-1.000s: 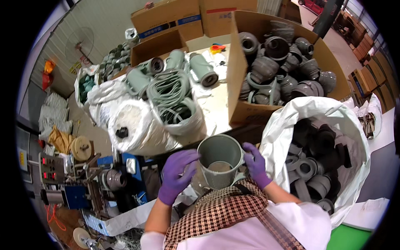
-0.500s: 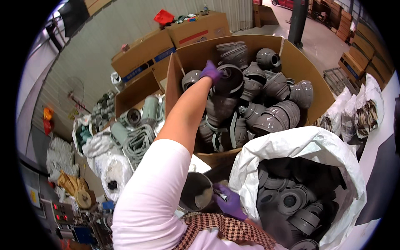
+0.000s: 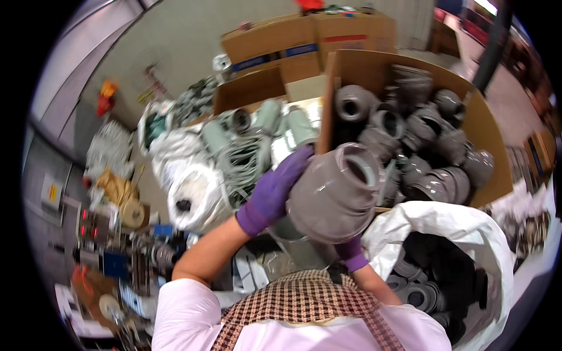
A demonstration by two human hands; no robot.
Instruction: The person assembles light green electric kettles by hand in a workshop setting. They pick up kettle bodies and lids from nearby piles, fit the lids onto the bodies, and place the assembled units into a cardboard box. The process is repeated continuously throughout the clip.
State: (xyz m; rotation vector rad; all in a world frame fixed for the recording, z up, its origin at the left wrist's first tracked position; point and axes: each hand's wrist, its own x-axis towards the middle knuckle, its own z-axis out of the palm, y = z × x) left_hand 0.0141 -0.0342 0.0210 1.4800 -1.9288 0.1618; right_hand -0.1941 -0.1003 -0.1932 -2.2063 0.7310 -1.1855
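Observation:
My left hand (image 3: 275,190), in a purple glove, grips a large grey plastic pipe fitting (image 3: 333,199) by its left side. The fitting is held up in front of my chest, its open end facing up and to the right. Below it my right hand (image 3: 351,250), also gloved in purple, is mostly covered by the fitting, so its fingers cannot be seen. A grey bucket-like container (image 3: 304,248) stands behind and below the fitting, close to my apron. More grey fittings (image 3: 442,182) fill the open cardboard box (image 3: 494,126) ahead on the right.
A white sack (image 3: 492,248) with dark grey rings (image 3: 422,295) inside stands at my right. To the left lie coiled grey-green cords (image 3: 243,161), pale green cylinders (image 3: 300,126) and a white bag (image 3: 196,196). Closed cartons (image 3: 275,44) line the wall; a machine with red displays (image 3: 91,225) is far left.
My left hand has come back from the cardboard box with a grey fitting, now in front of me. The view has swung left. My right hand is now mostly hidden behind the fitting.

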